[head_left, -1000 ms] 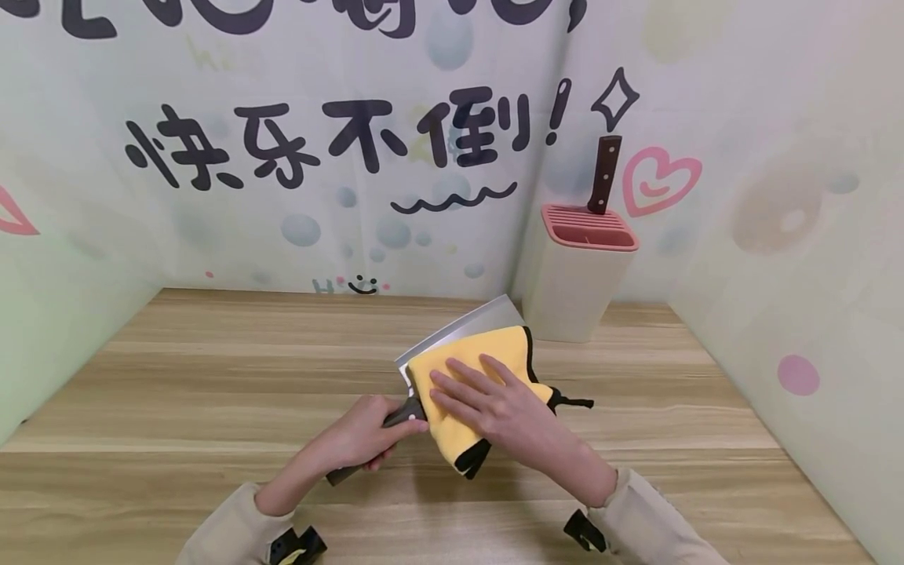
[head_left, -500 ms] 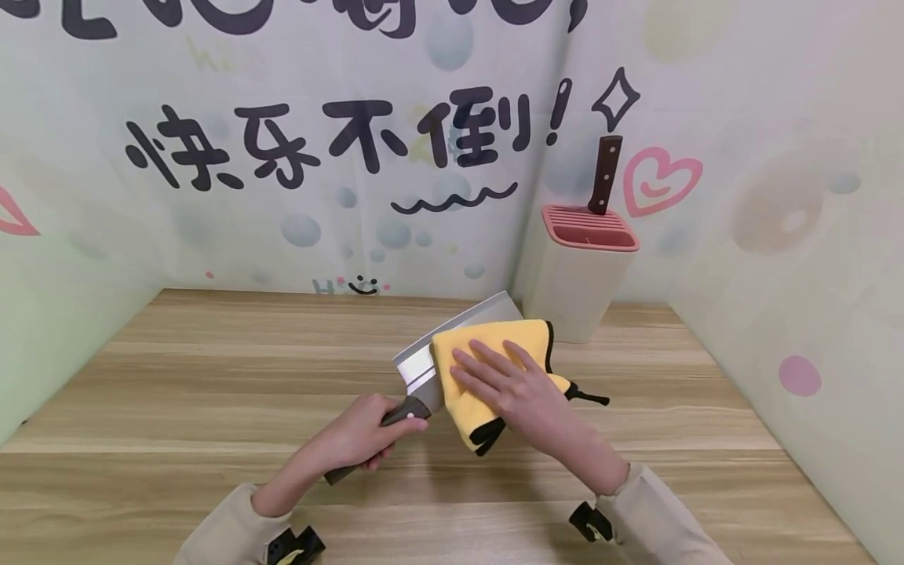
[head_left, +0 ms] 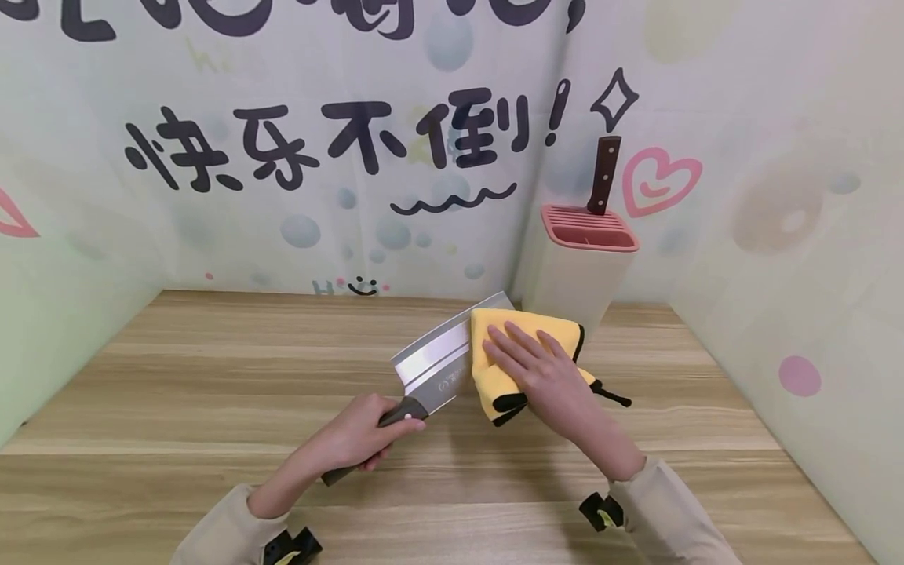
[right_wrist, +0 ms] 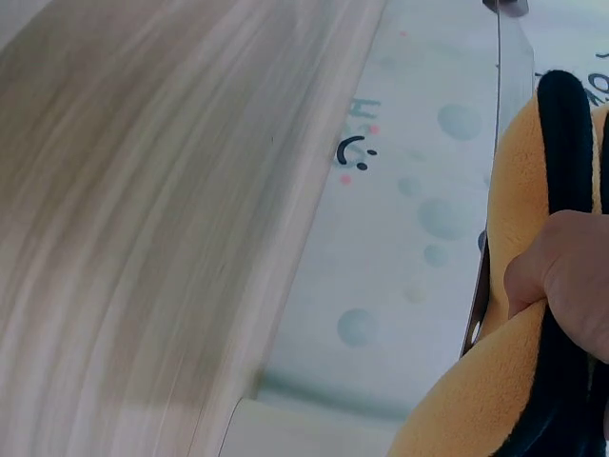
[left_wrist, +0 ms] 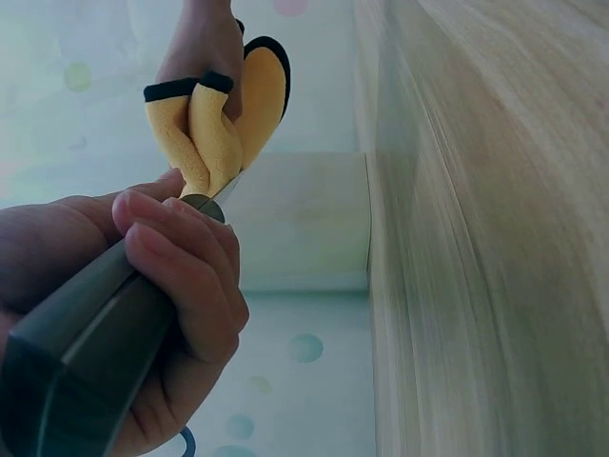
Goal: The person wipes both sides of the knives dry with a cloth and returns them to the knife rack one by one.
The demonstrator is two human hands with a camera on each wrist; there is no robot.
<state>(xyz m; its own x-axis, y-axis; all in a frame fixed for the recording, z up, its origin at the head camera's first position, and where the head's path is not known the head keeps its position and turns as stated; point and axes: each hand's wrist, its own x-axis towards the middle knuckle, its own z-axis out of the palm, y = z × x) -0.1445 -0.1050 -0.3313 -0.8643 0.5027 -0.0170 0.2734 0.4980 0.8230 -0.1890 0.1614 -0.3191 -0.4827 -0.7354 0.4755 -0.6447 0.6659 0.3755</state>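
Note:
My left hand (head_left: 363,430) grips the dark handle of a cleaver (head_left: 431,369), its thumb lying along the handle top. The broad silver blade slants up to the right, held above the table. Fingers curl round the handle (left_wrist: 95,333) in the left wrist view. Against the blade's far part my right hand (head_left: 540,377) presses a folded yellow cloth (head_left: 490,384) with black edging. Its fingers lie spread over the cloth, while the right wrist view shows the thumb (right_wrist: 547,271) pinching the fold from the other side. The cloth hides the blade's right end.
A white knife block (head_left: 575,278) with a pink slotted top stands at the back right, just behind the cloth. One brown-handled knife (head_left: 604,175) stands in it. Printed walls enclose the wooden table (head_left: 212,392) at the back and sides.
My right hand and the cloth have slid right and slightly up along the blade, uncovering more of it near the handle. The left hand and cleaver have stayed almost still.

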